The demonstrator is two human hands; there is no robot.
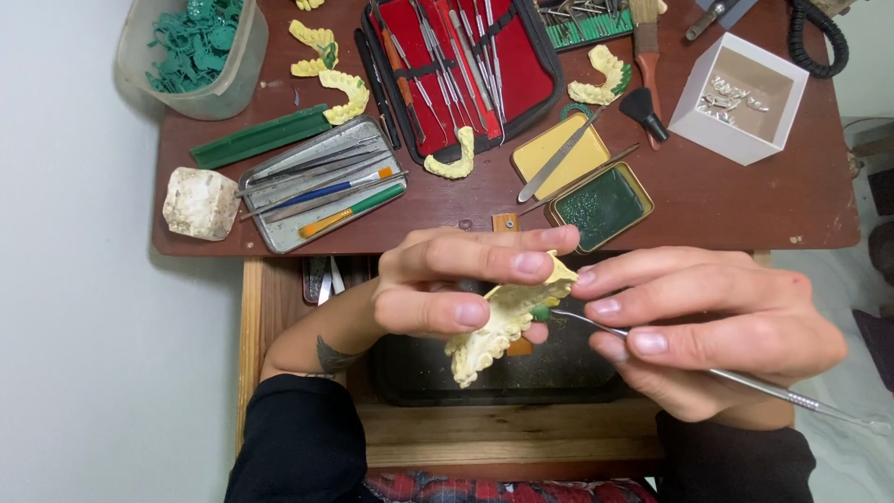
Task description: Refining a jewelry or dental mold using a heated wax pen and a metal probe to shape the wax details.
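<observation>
Small dark-red worktop (745, 205) against a pale wall, pull-out wooden drawer below w/ a dark tray (559, 373) under the hands. Left hand (447, 289) closed around a yellow dental cast (494, 335), thumb and fingers pinching it, held over the tray, teeth side facing down-left. Right hand (708, 326) closed in a pen-type grip on a slim metal carving instrument (745, 377); tip meets a small green wax spot (540, 312) on the cast's upper edge. Judgement: wax-up on this cast looks at an early stage, only one small green patch visible, rest of the arch bare; underside not in view, so cannot confirm. On the bench: several other yellow casts (340, 88), some carrying green wax, so part of the batch appears worked. Open red instrument case (466, 65), metal tool tray (317, 182), tin of green wax (603, 203), tub of green wax pieces (196, 47), white box (745, 93) w/ small metal parts. Wax tin well apart from hands.
</observation>
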